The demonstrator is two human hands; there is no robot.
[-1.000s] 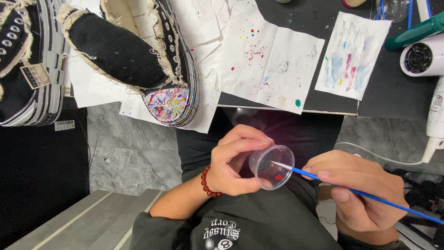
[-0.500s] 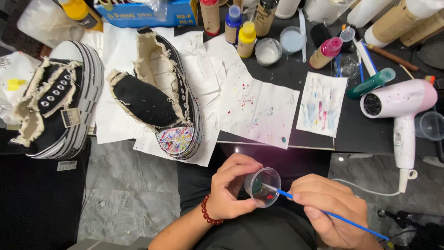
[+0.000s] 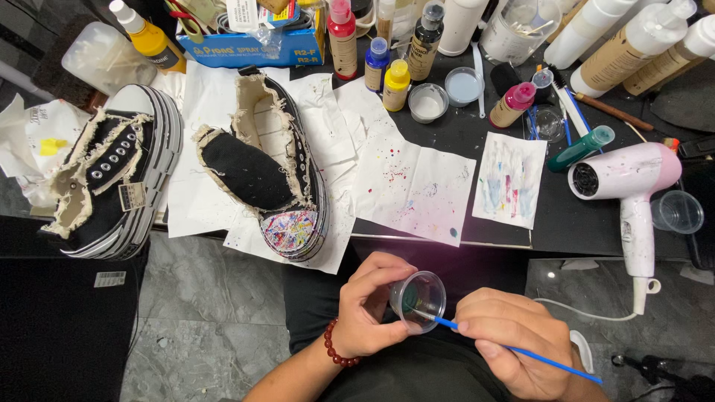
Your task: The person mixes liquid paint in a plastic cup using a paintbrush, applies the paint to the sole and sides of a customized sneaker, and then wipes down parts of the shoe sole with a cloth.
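cup [image 3: 419, 299]: clear
brush [image 3: 514, 348]: blue handle
bracelet [image 3: 337, 351]: dark red beads
shoe [image 3: 262, 171]: black, frayed cream edge, multicolour splattered toe
dryer [image 3: 629, 179]: pink and white
paper [image 3: 412, 182]: white, paint-speckled

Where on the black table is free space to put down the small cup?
A bare patch of table lies between the streaked paper sheet and the hair dryer. A narrower bare strip runs between that sheet and the speckled paper. The back row of paint bottles and jars is crowded; papers and shoes cover the left.
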